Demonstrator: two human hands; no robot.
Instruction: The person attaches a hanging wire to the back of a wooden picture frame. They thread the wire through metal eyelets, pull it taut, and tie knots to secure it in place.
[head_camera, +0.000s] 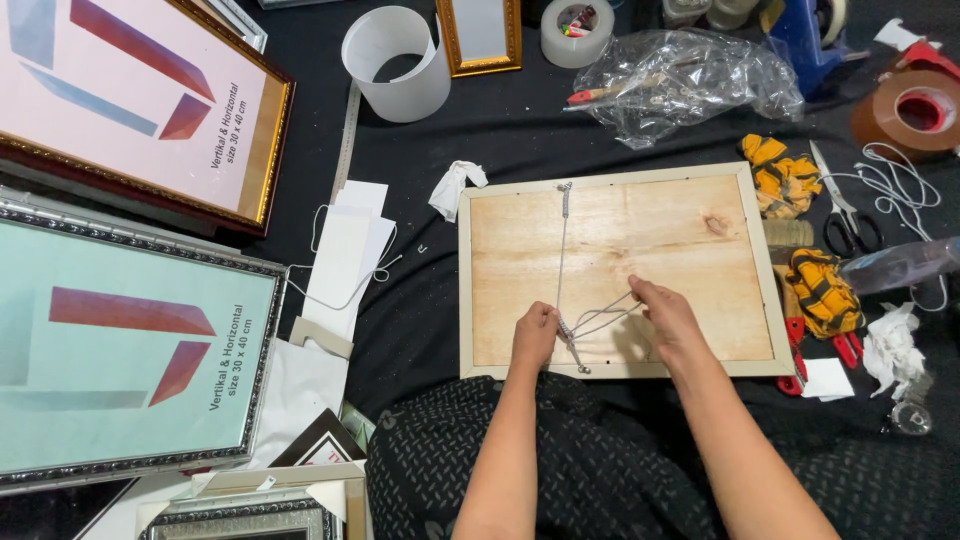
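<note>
The picture frame (620, 270) lies face down on the black cloth (460, 140), its plywood back up and its pale moulding forming the border. A thin hanging cord (562, 250) runs from a fixing at the frame's top edge down to a second fixing near the bottom edge.

The left hand (535, 335) is closed in a pinch grip on the cord just above the lower fixing. The right hand (665, 315) rests on the plywood just beside it, fingers curled onto the cord's loose strands, which fan out between the two hands.

To the right of the frame lie yellow work gloves (780, 175), scissors (845, 215), red-handled pliers (845, 345) and a roll of brown tape (915, 110). Above it sit a clear plastic bag (690, 80) and a white plastic cylinder (395, 65). Two larger framed prints (130, 220) lie well apart on the left. Nothing lies on the plywood besides the cord and the hands.
</note>
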